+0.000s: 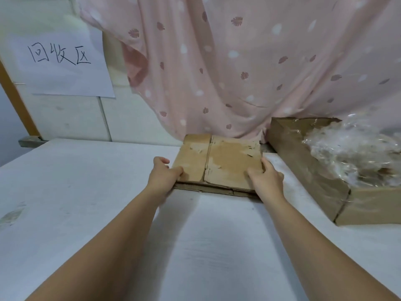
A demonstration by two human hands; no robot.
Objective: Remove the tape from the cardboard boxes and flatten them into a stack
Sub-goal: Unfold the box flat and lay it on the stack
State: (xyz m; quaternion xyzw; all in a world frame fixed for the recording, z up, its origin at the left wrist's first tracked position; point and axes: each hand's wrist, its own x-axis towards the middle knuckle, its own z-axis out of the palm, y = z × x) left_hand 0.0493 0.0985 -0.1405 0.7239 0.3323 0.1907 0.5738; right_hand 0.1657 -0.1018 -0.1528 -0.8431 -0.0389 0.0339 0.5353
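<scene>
A: Both arms stretch out over the white table (86,192), and there is the flattened cardboard (219,164), lying at the far edge right up against the pink curtain (238,61).

B: The left hand (163,177) has the near left corner, thumb on top, fingers curled down by the edge. How far they go under, I cannot tell.

A: The right hand (267,177) holds the near right corner, thumb pressed on the top face, fingers wrapped together around the right edge.

B: More flat cardboard peeks out beneath that top piece along the near side.

A: Over on the right, just beside it, sits an open box (314,177) with crumpled clear tape (355,153) heaped inside.

B: Far left, a paper sign (63,57) with handwriting hangs on the wall.
</scene>
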